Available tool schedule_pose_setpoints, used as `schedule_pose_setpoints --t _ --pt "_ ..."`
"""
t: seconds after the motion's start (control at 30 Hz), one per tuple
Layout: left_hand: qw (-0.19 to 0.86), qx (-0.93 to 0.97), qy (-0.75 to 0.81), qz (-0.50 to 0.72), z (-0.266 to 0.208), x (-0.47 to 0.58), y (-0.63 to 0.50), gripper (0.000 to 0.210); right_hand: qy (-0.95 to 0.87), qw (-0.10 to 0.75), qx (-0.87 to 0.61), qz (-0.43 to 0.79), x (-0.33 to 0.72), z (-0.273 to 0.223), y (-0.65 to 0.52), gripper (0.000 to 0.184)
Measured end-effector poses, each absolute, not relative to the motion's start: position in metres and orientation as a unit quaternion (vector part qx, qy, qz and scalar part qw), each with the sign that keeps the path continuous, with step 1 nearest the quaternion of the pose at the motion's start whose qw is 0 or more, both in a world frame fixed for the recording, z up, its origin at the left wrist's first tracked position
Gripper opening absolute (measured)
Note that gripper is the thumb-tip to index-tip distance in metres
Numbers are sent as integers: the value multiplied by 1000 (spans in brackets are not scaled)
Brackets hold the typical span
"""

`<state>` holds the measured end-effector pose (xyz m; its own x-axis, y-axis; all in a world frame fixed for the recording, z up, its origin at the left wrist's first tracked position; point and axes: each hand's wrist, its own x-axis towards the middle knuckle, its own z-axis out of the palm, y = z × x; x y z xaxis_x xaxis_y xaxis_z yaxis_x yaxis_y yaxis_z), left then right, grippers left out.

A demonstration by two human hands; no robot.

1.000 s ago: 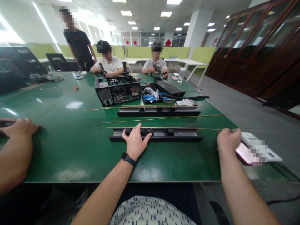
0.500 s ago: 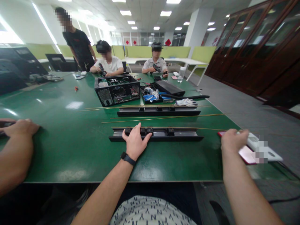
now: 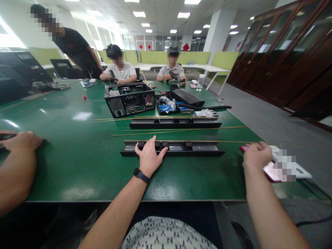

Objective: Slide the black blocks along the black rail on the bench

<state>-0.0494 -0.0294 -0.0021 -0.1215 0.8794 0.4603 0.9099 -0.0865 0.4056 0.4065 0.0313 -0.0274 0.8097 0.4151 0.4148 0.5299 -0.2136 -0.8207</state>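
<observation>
Steadying the near rail [image 3: 194,154] at twelve o'clock, the left hand [image 3: 150,156] spreads over it; the right hand [image 3: 256,156], near two, pinches a thin rod [image 3: 236,141], seemingly aligning it; level guidance looks needed next.

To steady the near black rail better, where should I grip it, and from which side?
Probably grip the near black rail by its right end, from the near side: its front wall shows bare beyond the rightmost black block; the left hand spans the blocks farther left, and a thin brass-coloured rod runs along the far edge, where a grip might catch it.
</observation>
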Motion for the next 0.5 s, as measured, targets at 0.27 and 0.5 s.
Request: schedule_pose_setpoints --t 0.27,0.5 --pt "19 -664 -670 -332 -2 -49 -30 66 -276 634 -716 94 383 -15 30 47" --pt "19 -665 -666 -337 -1 -48 -30 65 -271 668 -682 123 367 -6 22 31"
